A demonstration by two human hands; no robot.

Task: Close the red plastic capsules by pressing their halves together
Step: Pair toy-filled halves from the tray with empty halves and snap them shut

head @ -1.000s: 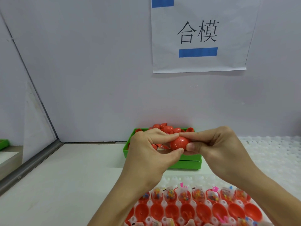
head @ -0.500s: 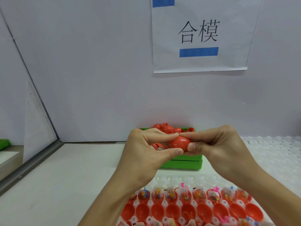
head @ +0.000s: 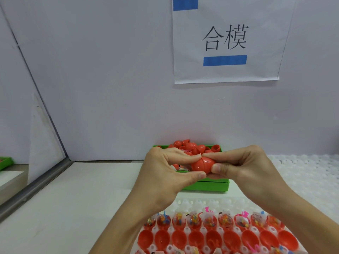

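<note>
Fingers of left hand (head: 163,173) and right hand (head: 245,167) pinch red capsule (head: 202,164) between them from opposite ends.

Two hands and forearms are seen — nothing else of the person is in view. The left hand (head: 165,173) and the right hand (head: 245,169) are bare; no gloves, rings or watch are observed. Both forearms are uncovered down to the lower frame edge, and no sleeve is seen. Fingernails are cut short and unpainted — a pale thumbnail is noted on the right hand.
</note>
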